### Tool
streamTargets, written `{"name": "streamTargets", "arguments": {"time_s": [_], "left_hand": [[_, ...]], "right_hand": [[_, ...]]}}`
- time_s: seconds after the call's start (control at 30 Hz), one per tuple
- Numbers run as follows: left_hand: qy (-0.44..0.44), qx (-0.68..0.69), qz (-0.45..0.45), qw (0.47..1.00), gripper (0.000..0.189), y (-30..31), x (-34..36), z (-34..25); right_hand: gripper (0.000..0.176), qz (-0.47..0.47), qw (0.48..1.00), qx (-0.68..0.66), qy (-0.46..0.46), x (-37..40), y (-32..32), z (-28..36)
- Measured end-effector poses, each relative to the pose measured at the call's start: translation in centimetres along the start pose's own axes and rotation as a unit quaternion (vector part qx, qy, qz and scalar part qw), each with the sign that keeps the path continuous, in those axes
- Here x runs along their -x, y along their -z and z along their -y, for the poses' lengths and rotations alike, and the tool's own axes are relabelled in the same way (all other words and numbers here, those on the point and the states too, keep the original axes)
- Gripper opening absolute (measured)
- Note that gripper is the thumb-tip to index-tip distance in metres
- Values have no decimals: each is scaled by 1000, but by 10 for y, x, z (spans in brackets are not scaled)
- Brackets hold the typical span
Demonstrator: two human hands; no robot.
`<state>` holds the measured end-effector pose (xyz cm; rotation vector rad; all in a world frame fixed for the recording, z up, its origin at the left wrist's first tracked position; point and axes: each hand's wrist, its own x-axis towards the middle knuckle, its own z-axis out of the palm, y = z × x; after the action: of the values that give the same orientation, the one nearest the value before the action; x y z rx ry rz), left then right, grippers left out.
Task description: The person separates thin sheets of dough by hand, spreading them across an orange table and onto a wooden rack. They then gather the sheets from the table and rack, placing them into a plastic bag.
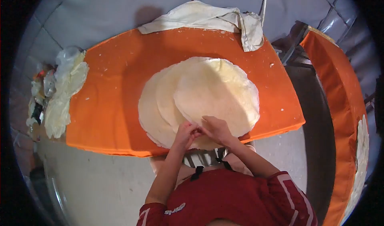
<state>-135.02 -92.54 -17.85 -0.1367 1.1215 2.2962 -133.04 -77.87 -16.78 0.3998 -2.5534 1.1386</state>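
Observation:
A stack of thin, pale round dough sheets (200,94) lies fanned out on an orange padded board (116,90). My left hand (185,133) and my right hand (215,130) meet at the near edge of the stack, fingers pinching the rim of a sheet between them. Both forearms reach up from the bottom of the view, out of red sleeves with white stripes.
A crumpled white cloth (208,20) lies on the board's far edge. Pale scraps and plastic (64,94) pile at the left edge. A second orange board (340,106) with a dough sheet stands at the right. Grey tiled floor surrounds everything.

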Motion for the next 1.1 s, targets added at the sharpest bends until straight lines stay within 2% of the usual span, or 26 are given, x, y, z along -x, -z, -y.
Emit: {"name": "streamTargets", "arguments": {"time_s": [0.03,0.07,0.13,0.23,0.3,0.37,0.43,0.47,0.53,0.57,0.63,0.67,0.7,0.73,0.77,0.8,0.87,0.9,0.93,0.97,1.0,1.03,1.07,1.1], "left_hand": [[10,1,10,1000,9,0,3,-4],[20,3,19,1000,10,-1,6,-7],[24,-10,20,999,11,3,4,-7],[15,-60,4,998,14,1,3,-7],[-1,-98,-9,995,15,-4,5,-10],[28,-133,-74,988,17,-9,8,-14],[51,-120,-80,988,17,-1,7,-10],[76,-102,-92,988,17,4,5,-5],[39,-116,-84,989,17,17,-7,9],[4,-128,-79,989,18,20,-10,14],[-2,-113,-102,988,19,15,-8,16],[-8,-96,-130,987,20,13,-8,14],[-14,-96,-130,987,20,13,-8,14],[-22,-47,-133,990,21,13,-7,15],[-29,-1,-135,990,22,15,-5,18],[-29,-3,-133,991,22,19,-3,19],[-31,-10,-149,988,24,28,-7,24],[-34,-10,-145,989,24,24,-5,23],[-27,-41,-177,983,23,17,-2,20],[-21,-71,-209,975,22,14,-2,18],[-24,-69,-208,975,22,17,-4,22],[-34,-51,-194,979,21,24,-8,28],[-43,-35,-180,982,20,28,-10,32],[-42,-36,-181,982,20,26,-9,33]], "right_hand": [[25,-44,999,-28,-3,-1,-1,-1],[25,-45,999,-27,-2,-4,2,0],[21,96,995,34,-5,-7,8,4],[13,122,987,107,6,-9,-2,-4],[13,88,988,128,-20,-12,-4,3],[12,49,986,151,-47,-14,-2,5],[14,-9,965,212,-156,-16,2,1],[14,-13,964,214,-156,-14,1,1],[17,42,976,204,-64,-2,-5,1],[17,39,976,206,-66,6,-11,-3],[16,-57,942,284,170,12,-25,-16],[16,-60,940,286,175,5,-22,-26],[16,69,978,194,41,-5,-10,-40],[17,198,971,94,-96,-15,8,-54],[20,181,983,-17,-23,-37,41,-74],[28,170,940,-77,-287,-64,71,-81],[29,81,993,29,-78,-118,145,-100],[26,40,996,-77,-9,-140,183,-65],[24,48,996,-71,4,-165,212,-100],[20,83,996,13,14,-185,246,-75],[18,41,997,5,-62,-201,265,-57],[17,-86,994,-66,17,-216,272,-65],[18,-66,976,200,-49,-222,286,-8],[18,-124,970,205,-36,-236,298,-19]]}}
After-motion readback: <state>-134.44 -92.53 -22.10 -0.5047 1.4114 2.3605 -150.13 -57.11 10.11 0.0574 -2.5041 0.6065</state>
